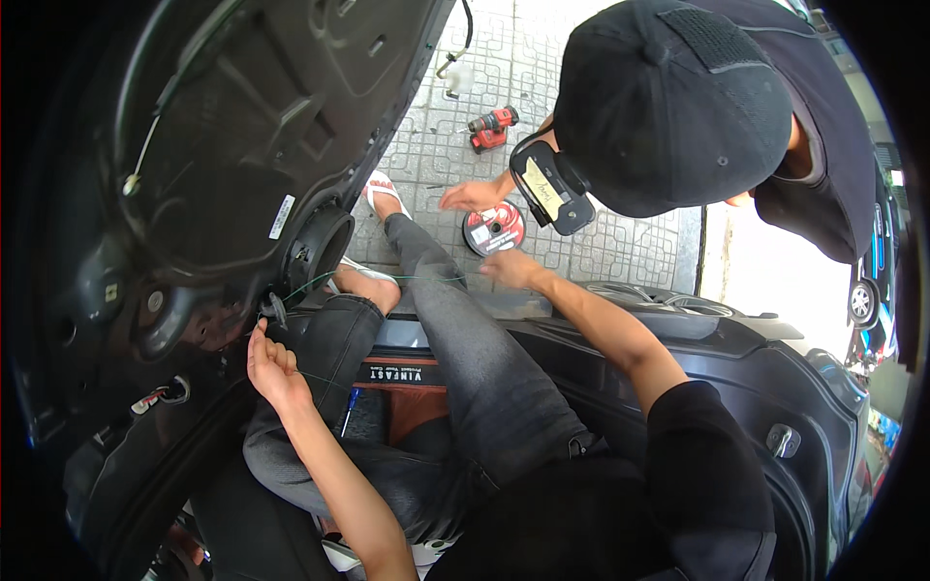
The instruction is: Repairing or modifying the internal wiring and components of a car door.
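A bare car door panel (242, 126) stands on the left, with a round black speaker (325, 247) set in it. Beside the speaker, a dark rubber cable boot (275, 308) sits at the door's edge. My left hand (275, 370) is raised just below the boot, its fingertips pinched on a thin green wire. That green wire (392, 278) stretches rightward across my shins to my right hand (515, 270), whose fingers are closed at its end. A loose length of green wire also trails from my left hand over my thigh.
A co-worker in a black cap (673, 107) leans in from the right, one hand (473, 194) above a wire spool (494, 229). A red cordless drill (492, 130) lies on the paving. A blue pen (350, 412) is beside my leg; a connector (150, 400) hangs at the door.
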Demonstrator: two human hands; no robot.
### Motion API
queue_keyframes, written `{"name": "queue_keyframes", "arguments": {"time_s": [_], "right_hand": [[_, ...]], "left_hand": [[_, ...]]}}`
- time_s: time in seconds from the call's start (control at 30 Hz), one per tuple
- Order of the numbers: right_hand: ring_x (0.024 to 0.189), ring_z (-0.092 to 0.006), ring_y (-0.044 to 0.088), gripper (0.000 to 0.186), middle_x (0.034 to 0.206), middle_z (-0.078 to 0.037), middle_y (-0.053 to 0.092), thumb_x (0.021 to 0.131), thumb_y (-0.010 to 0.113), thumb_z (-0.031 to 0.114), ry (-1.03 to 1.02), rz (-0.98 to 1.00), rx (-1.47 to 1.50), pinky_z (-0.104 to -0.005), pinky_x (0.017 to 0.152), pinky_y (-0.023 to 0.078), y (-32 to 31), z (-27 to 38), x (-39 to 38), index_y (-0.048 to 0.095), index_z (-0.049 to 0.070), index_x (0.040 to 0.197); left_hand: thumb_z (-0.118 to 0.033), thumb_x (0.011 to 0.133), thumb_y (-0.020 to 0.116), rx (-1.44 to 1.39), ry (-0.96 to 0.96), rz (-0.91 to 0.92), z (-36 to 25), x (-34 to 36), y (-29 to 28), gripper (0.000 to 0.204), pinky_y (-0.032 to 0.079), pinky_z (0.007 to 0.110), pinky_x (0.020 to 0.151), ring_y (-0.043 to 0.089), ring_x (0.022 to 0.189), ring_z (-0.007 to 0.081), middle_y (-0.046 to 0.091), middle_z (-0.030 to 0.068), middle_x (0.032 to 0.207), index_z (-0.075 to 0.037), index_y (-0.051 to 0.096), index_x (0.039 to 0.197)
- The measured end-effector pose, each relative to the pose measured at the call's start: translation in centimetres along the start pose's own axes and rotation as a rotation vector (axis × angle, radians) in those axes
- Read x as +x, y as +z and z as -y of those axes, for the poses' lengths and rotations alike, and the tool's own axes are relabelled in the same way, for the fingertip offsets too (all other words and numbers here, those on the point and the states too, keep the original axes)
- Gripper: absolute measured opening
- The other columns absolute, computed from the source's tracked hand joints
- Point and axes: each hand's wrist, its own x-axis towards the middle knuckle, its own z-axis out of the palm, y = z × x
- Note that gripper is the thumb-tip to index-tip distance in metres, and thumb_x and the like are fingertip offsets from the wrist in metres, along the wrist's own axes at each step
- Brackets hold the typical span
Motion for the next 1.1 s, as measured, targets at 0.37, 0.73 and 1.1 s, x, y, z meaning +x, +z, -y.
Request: {"name": "queue_keyframes", "arguments": {"time_s": [0.37,0.73,1.1], "right_hand": [[0.056,-0.0044,0.043,0.025,0.058,-0.001,0.055,0.092,0.063,0.018,-0.335,-0.869,0.565,-0.0244,0.051,0.036,-14.6,13.6,-6.8,0.062,-0.001,0.075],[0.05,-0.0166,0.048,0.044,0.056,-0.004,0.046,0.075,0.078,0.031,-0.427,-0.327,-0.007,-0.0327,0.049,0.036,-17.3,27.0,-14.9,0.066,0.004,0.107],[0.087,-0.0328,0.065,0.031,0.095,-0.014,0.066,0.08,0.068,0.02,-0.495,-0.554,0.005,-0.0407,0.073,0.051,-0.9,37.3,0.1,0.065,0.005,0.108]], "left_hand": [[-0.013,0.095,0.054,-0.11,-0.024,-0.005,-0.4,-0.4,-0.8,0.019,0.018,0.021,0.038,0.025,0.043,0.001,0.033,-0.0086,0.057,0.001,0.063,0.103],[-0.012,0.093,0.057,-0.168,-0.02,-0.006,0.1,-0.3,-2.0,0.014,0.016,0.021,0.036,0.025,0.04,-0.0001,0.035,-0.0099,0.053,-0.001,0.065,0.095],[-0.014,0.093,0.057,-0.072,0.043,0.015,1.0,0.1,-2.3,0.015,0.018,0.02,0.037,0.029,0.041,0.0004,0.04,-0.0086,0.056,-0.003,0.065,0.098]]}}
